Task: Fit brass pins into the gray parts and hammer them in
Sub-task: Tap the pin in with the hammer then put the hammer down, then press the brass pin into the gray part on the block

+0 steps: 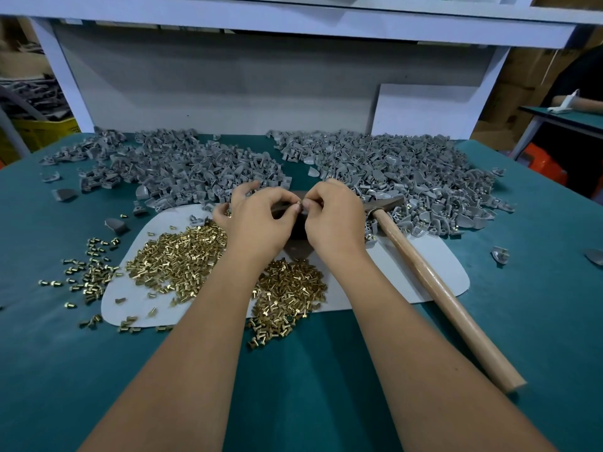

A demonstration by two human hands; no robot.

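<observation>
Fingertips [296, 207] of the left hand [261, 220] pinch a brass pin [299, 201], meeting the right hand [332, 216], pinched on a small gray part [306, 205], likely to seat it; hammer [424, 272] lies beside, ready; pin piles [182, 252] and gray heaps [391, 171] stay within reach.

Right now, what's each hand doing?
Left hand: fingers curled, pinching a small brass pin at the fingertips.
Right hand: fingers curled, pinching a small gray part against the pin.
</observation>
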